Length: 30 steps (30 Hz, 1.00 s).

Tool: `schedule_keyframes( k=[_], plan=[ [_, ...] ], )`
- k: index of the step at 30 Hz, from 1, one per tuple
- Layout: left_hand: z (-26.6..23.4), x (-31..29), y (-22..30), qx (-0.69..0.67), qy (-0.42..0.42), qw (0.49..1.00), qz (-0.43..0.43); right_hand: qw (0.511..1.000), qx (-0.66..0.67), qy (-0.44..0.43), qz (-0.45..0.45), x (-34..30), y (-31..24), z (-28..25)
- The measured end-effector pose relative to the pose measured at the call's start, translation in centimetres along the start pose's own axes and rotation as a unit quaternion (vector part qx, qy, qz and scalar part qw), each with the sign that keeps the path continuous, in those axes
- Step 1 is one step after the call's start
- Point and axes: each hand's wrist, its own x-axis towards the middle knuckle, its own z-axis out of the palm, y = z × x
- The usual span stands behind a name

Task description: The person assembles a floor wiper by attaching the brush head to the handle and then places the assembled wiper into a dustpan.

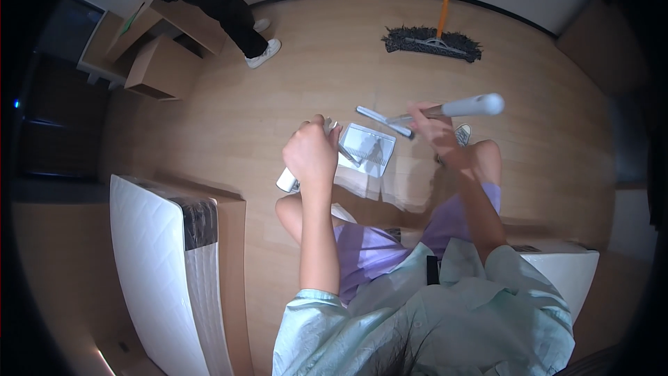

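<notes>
My left hand [311, 151] is closed around the handle of a long-handled dustpan, whose white end sticks out below the fist. The white dustpan [358, 141], with a row of comb teeth, rests on the floor just right of that hand. My right hand [433, 129] grips the shaft of a broom [473, 105] with a thick white handle end pointing right. The broom's narrow, pale head [384, 122] lies across the far right side of the dustpan. Its bristles are hard to make out. I cannot see whether any dirt is in the pan.
Beyond the dustpan stands a dark dust mop [431, 43] with an orange pole. A person [229, 14] in black trousers stands far left beside wooden furniture [163, 66]. Beds with white mattresses [156, 264] flank me; the right one [563, 271] is partly hidden. The floor is wood.
</notes>
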Motion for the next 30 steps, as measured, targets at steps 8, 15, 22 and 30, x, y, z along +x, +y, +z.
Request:
schedule_keyframes(
  k=[8, 15, 22, 30],
  plan=[
    [0.3, 0.3, 0.6, 0.0, 0.007, 1.0, 0.004, 0.986, -0.113, -0.117, 0.029, -4.1, 10.9, 5.0],
    [0.3, -0.2, -0.8, 0.006, -0.007, 1.0, 0.001, 0.977, -0.161, -0.117, -0.073, -9.9, 2.2, 6.7],
    [0.5, 0.2, 0.6, 0.006, -0.003, 1.0, 0.008, 0.985, 0.039, -0.052, 0.158, -0.5, 3.9, 0.2],
    [-0.2, -0.2, -0.9, 0.02, -0.008, 1.0, -0.01, 0.997, 0.0, -0.037, 0.074, 2.5, -2.0, 5.1]
  ],
)
